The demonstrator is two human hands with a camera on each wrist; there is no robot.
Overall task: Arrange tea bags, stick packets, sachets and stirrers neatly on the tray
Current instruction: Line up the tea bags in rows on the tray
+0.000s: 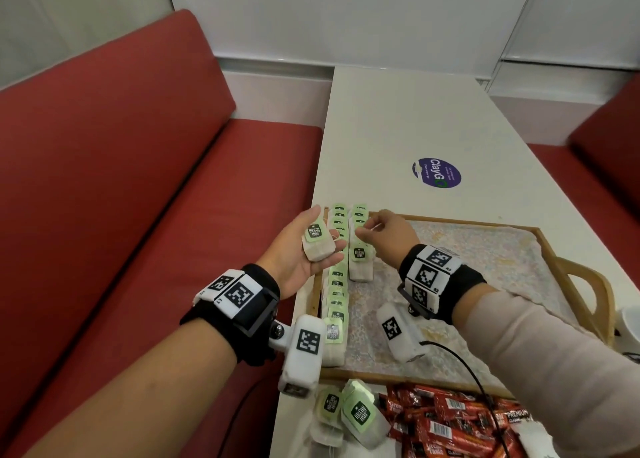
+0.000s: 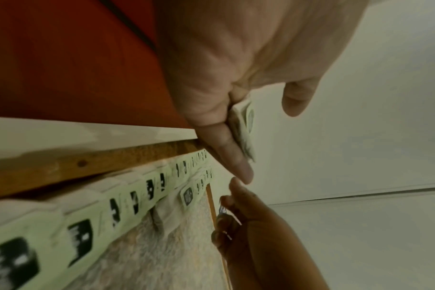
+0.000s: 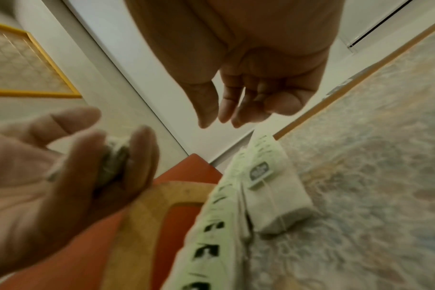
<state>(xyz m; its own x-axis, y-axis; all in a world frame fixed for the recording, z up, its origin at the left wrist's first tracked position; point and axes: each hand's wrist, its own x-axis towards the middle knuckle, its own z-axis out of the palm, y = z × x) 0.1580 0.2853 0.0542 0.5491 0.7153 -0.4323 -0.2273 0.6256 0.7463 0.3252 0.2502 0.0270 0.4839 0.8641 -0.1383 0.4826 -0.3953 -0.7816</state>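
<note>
My left hand (image 1: pixel 323 239) is palm up at the tray's left rim, its fingers curled round a tea bag (image 1: pixel 316 242) with a green tag. The left wrist view shows the same tea bag (image 2: pixel 243 125) against the fingers. My right hand (image 1: pixel 365 231) hovers over the far end of the second row of tea bags (image 1: pixel 360 262); its fingers (image 3: pixel 209 109) hang relaxed and hold nothing. A long first row of tea bags (image 1: pixel 336 291) runs along the left side of the wooden tray (image 1: pixel 450 219), which has a patterned cloth liner (image 3: pixel 360 176).
Loose tea bags (image 1: pixel 356 414) and a heap of red stick packets (image 1: pixel 446 423) lie on the white table in front of the tray. A purple sticker (image 1: pixel 437 172) is farther back. A red bench (image 1: pixel 138 180) runs along the left. A white cup (image 1: pixel 631 322) stands at the right edge.
</note>
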